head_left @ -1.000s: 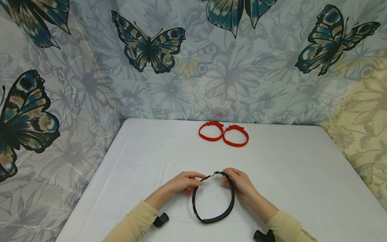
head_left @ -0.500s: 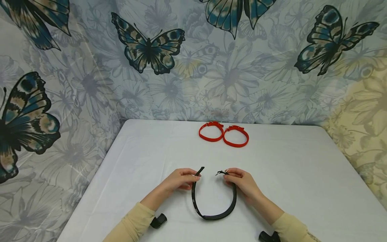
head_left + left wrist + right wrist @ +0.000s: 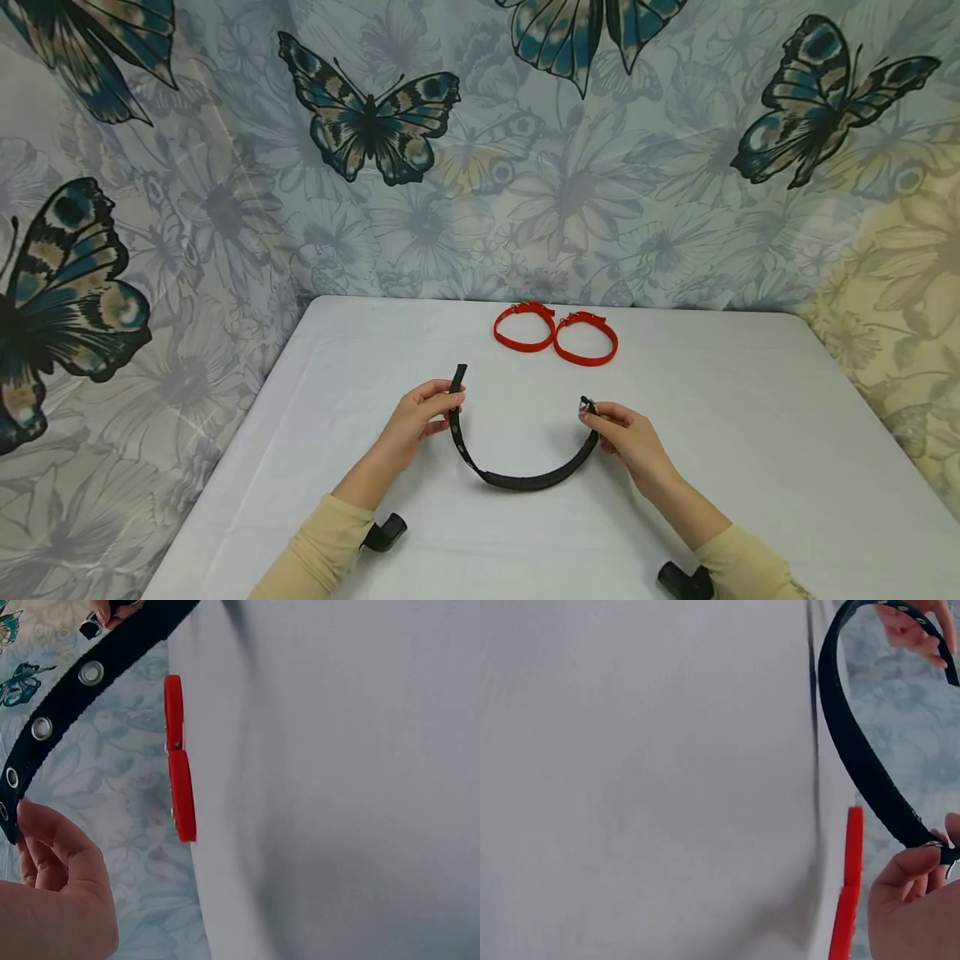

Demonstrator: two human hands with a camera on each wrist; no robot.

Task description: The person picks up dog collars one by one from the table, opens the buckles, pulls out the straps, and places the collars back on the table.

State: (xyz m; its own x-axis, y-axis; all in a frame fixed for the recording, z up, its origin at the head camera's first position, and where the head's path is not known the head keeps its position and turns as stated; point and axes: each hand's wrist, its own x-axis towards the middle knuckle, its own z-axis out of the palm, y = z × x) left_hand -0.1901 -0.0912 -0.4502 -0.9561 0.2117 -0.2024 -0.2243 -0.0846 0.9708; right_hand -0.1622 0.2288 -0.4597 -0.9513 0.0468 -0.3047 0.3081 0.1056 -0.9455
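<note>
A black collar (image 3: 525, 482) hangs unbuckled in a wide U between two hands. Metal eyelets line its strap end, clear in the left wrist view on the dark webbing (image 3: 67, 701). My left hand (image 3: 411, 421) pinches that strap end, whose tip sticks up past the fingers. The buckle end sits between thumb and fingers of my right hand (image 3: 628, 437), with the silvery buckle (image 3: 585, 406) showing at the fingertips. Two red collars (image 3: 523, 327), both fastened into loops, lie side by side at the back of the table.
A white cloth covers the table (image 3: 360, 350). Behind it hangs a floral curtain with butterflies (image 3: 370, 117). A black wrist device (image 3: 385, 533) is by the left sleeve, another black device (image 3: 686, 581) by the right.
Both hands have moved apart and farther from the body, spreading the black collar from a nearly closed loop into an open U. The red collars have stayed put.
</note>
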